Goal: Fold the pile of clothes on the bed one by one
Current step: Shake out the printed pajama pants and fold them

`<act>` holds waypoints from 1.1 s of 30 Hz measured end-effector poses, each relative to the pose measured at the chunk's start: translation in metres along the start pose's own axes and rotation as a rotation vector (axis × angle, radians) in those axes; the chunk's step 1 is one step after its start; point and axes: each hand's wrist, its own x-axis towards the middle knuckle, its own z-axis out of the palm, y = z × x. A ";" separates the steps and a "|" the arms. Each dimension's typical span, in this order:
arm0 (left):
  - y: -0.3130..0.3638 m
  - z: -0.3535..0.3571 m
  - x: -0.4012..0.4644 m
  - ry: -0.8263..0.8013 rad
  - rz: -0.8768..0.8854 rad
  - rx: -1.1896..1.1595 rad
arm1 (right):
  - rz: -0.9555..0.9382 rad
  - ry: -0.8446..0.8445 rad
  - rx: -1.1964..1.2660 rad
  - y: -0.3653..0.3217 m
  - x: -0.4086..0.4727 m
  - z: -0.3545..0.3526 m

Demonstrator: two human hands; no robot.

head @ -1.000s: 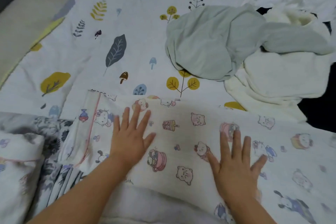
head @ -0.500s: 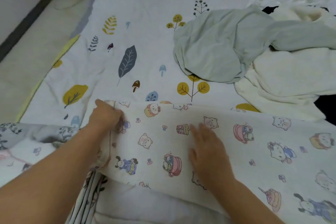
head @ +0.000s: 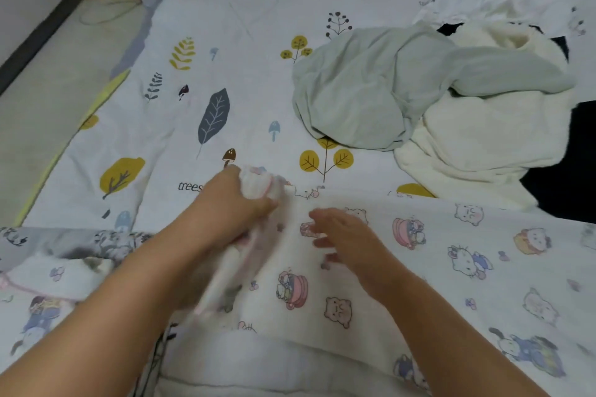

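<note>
Cloth corner [head: 258, 184] lifted — left hand [head: 225, 206].

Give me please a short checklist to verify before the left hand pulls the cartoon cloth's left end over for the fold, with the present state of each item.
1. Left hand grips the left end of the cartoon-print cloth: ok.
2. Gripped end raised off the bed sheet: ok, it is bunched in the hand.
3. Right hand open over the cloth to steady it: ok; whether it presses down, cannot tell.
4. Cloth to the right lies flat: ok where visible.
5. Pale green garment and cream garment apart from the cloth: not ok; the cream one reaches its far edge.
6. Cloth's right end: cannot tell, out of frame.
</note>
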 end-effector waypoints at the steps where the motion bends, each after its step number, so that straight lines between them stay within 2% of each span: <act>1: 0.010 0.009 -0.011 -0.101 -0.011 -0.109 | 0.010 -0.085 0.155 -0.007 -0.010 -0.006; 2: 0.020 0.017 -0.020 -0.196 -0.044 -0.224 | 0.005 -0.165 0.265 -0.013 -0.021 -0.012; 4: 0.036 0.033 -0.032 -0.334 -0.112 -0.425 | -0.044 -0.257 0.329 -0.020 -0.042 -0.024; 6: 0.050 0.050 -0.037 -0.413 -0.110 -0.495 | -0.071 -0.220 0.280 -0.019 -0.060 -0.038; 9: 0.069 0.078 -0.040 -0.519 -0.054 -0.551 | -0.099 -0.013 0.173 -0.011 -0.084 -0.063; 12: 0.087 0.112 -0.041 -0.670 0.014 -0.579 | -0.131 0.277 -0.043 0.002 -0.099 -0.088; 14: 0.094 0.132 -0.039 -0.706 0.052 -0.528 | -0.106 0.462 -0.122 0.018 -0.104 -0.112; 16: 0.095 0.150 -0.033 -0.615 0.116 -0.375 | -0.044 0.594 -0.098 0.037 -0.108 -0.138; 18: 0.087 0.165 -0.023 -0.414 0.190 -0.171 | 0.021 0.683 -0.063 0.060 -0.110 -0.163; 21: 0.062 0.183 -0.007 -0.057 0.222 0.283 | 0.173 0.708 -0.058 0.089 -0.111 -0.185; 23: 0.041 0.190 0.000 0.101 0.150 0.467 | 0.276 0.683 -0.091 0.104 -0.110 -0.192; 26: 0.020 0.195 0.007 0.093 -0.084 0.372 | 0.298 0.614 -0.033 0.113 -0.106 -0.190; 27: 0.015 0.196 0.009 0.076 -0.110 0.334 | 0.295 0.588 -0.025 0.115 -0.105 -0.186; 31: 0.002 0.194 0.010 0.180 0.037 0.298 | 0.192 0.622 -0.058 0.117 -0.110 -0.178; 33: -0.004 0.195 0.006 0.225 0.144 0.364 | 0.149 0.661 -0.101 0.119 -0.116 -0.178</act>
